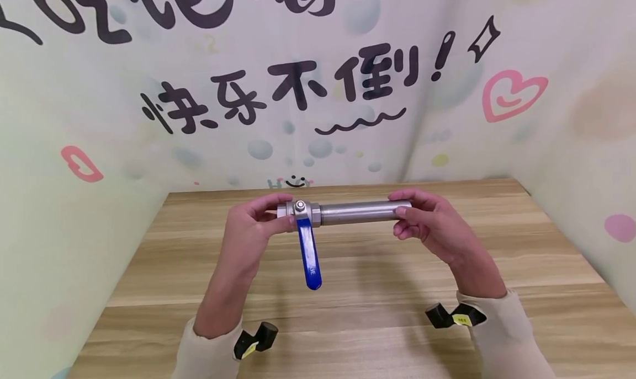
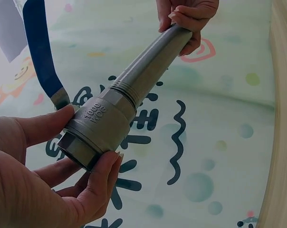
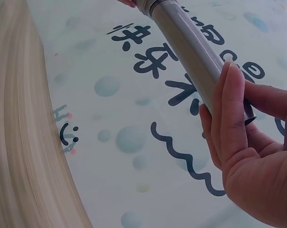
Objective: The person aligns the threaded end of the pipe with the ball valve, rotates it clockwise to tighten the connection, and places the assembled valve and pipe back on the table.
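Observation:
A metal ball valve (image 1: pixel 314 214) with a blue lever handle (image 1: pixel 309 255) is joined to a straight steel pipe (image 1: pixel 362 212), and both are held level above the table. My left hand (image 1: pixel 250 224) pinches the valve body at its free end, thumb in front and fingers behind. In the left wrist view the valve body (image 2: pixel 98 124) carries raised lettering, and its hex end faces the palm. Around the pipe's far end, my right hand (image 1: pixel 429 222) has thumb and fingers gripping. Threads show where pipe and valve meet.
Below the hands lies a wood-grain table (image 1: pixel 358 324). A pale printed cloth (image 1: pixel 223 153) with dark lettering stands behind it, with pale walls to both sides. Each sleeve cuff bears a small black device, such as the left one (image 1: pixel 255 339).

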`<state>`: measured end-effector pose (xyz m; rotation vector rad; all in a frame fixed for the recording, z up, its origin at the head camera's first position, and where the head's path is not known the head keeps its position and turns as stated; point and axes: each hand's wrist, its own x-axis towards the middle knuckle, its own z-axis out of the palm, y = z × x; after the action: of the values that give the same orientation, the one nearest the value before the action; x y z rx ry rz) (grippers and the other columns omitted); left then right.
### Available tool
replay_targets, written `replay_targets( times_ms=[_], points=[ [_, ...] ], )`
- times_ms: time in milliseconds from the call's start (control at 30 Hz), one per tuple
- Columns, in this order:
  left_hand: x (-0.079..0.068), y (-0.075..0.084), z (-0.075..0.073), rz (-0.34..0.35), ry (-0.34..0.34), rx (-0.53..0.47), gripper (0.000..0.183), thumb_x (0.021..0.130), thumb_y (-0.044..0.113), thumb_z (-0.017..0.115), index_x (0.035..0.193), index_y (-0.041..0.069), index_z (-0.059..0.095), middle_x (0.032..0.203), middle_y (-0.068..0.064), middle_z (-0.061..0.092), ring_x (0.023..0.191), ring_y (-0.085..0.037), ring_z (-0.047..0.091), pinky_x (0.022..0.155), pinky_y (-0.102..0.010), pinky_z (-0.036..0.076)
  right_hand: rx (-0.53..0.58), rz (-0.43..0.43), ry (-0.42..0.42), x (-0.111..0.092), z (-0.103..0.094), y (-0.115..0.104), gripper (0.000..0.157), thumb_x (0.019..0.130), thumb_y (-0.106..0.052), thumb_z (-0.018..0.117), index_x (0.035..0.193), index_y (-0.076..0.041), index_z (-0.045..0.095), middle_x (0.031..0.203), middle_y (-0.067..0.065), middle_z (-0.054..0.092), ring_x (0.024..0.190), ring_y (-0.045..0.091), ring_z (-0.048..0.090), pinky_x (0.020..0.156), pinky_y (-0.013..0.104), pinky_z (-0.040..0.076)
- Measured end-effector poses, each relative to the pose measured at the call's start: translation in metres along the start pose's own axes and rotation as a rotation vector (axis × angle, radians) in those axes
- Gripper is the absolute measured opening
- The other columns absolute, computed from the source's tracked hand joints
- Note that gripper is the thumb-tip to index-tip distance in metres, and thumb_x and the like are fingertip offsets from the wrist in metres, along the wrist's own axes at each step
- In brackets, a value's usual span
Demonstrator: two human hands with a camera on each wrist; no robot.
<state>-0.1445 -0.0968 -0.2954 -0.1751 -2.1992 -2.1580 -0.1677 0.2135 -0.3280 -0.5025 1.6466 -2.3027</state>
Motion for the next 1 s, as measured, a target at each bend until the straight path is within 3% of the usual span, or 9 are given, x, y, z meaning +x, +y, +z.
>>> replay_targets(
  times_ms=[400,667,800,1000],
  points=[
    [0.0004,-0.0005,0.0020,0.009,-0.016,-0.018,0.028,0.076,-0.006,0.067,0.103,-0.001,0.066,0.101,-0.014,0.058,0.083,-0.030,0.056,0.073,-0.033,0.052,-0.082,-0.003,0.127,-0.0036,0.0050,-0.0068,0.031,0.090,-0.009,0.055,0.113,0.012,0.053,0.095,0.022,0.053,0.070,0.024,0.064,0.069,0.035,0.053],
    [0.0004,-0.0017,0.0015,0.012,-0.024,-0.010,0.027,0.076,-0.004,0.067,0.103,-0.001,0.066,0.099,-0.015,0.058,0.081,-0.030,0.057,0.072,-0.034,0.052,-0.112,0.004,0.153,-0.0031,0.0058,-0.0081,0.025,0.090,-0.011,0.056,0.107,0.008,0.060,0.098,0.021,0.053,0.071,0.025,0.064,0.070,0.037,0.053],
    [0.0009,-0.0021,0.0014,0.014,-0.027,-0.016,0.027,0.076,-0.003,0.068,0.103,-0.001,0.066,0.099,-0.015,0.058,0.081,-0.030,0.056,0.071,-0.034,0.052,-0.095,-0.027,0.133,-0.0033,0.0048,-0.0085,0.022,0.089,-0.006,0.057,0.108,0.005,0.061,0.098,0.020,0.053,0.071,0.025,0.064,0.070,0.036,0.053],
    [0.0020,-0.0019,0.0014,0.012,-0.017,-0.032,0.027,0.075,-0.005,0.067,0.102,-0.002,0.066,0.096,-0.017,0.059,0.080,-0.030,0.056,0.070,-0.035,0.053,-0.046,-0.080,0.001,-0.0052,0.0003,-0.0084,0.035,0.081,0.014,0.055,0.115,0.008,0.053,0.099,0.018,0.052,0.077,0.026,0.063,0.075,0.037,0.052]
  ],
)
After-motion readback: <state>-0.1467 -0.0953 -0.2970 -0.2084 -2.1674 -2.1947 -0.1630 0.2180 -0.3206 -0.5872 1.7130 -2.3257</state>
